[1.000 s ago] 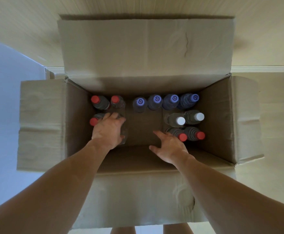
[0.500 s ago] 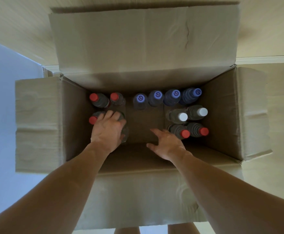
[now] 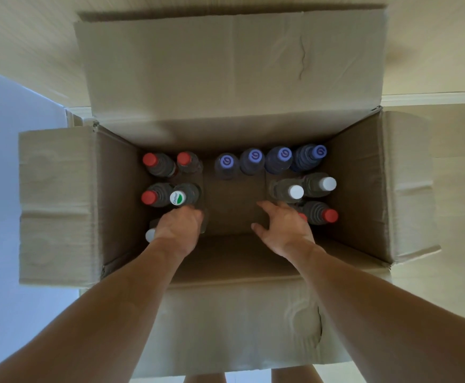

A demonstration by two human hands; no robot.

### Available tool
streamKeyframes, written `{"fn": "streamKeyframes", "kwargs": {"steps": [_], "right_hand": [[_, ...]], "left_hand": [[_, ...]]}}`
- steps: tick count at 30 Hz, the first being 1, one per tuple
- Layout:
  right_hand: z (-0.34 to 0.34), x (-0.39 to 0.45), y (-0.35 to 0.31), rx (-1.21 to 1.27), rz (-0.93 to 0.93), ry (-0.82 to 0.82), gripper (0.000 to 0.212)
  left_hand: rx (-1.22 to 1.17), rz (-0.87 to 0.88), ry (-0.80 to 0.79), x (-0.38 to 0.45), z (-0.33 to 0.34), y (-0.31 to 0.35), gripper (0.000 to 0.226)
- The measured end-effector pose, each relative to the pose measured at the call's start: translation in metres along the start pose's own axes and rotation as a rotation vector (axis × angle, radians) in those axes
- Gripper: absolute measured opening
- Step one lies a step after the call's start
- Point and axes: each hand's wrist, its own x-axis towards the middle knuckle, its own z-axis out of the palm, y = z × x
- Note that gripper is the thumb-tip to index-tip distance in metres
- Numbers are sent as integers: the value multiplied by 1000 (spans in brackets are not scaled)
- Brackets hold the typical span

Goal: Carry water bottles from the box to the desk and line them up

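Observation:
An open cardboard box [image 3: 359, 189] stands on the floor with several upright water bottles inside. Red-capped bottles [image 3: 150, 159] stand at the left. A row of purple-capped bottles [image 3: 254, 156] lines the far wall, and white-capped bottles [image 3: 295, 192] are at the right. A bottle with a white and green cap [image 3: 177, 198] stands just beyond my left hand [image 3: 179, 229]. That hand's fingers curl down over the top of a clear bottle [image 3: 202, 223], whose cap is hidden. My right hand [image 3: 283, 228] hovers with spread fingers beside a red-capped bottle [image 3: 330, 216], holding nothing.
The box's four flaps [image 3: 57, 205] fold outward. Bare cardboard floor [image 3: 234, 205] shows between the two bottle groups. Another white cap [image 3: 150, 235] sits left of my left wrist. Pale wooden flooring surrounds the box, and a bluish wall [image 3: 10, 161] is at the left.
My left hand drew back toward me, uncovering the white and green cap, and now sits over a nearer bottle. My right hand shifted slightly right toward the red-capped bottles.

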Motion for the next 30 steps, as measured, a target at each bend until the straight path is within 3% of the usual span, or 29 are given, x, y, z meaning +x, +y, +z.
{"fn": "streamKeyframes", "kwargs": {"steps": [9,17,30], "right_hand": [[-21,25,6,-202,28,344,37],[-21,42,9,-199,135,266,44],[1,60,15,-179,-48,192,48]], "left_hand": [[-55,-31,-15,9,10,4,27],[-138,-12,63,17,3,16,21],[-281,72,184,42,3,32,41]]}}
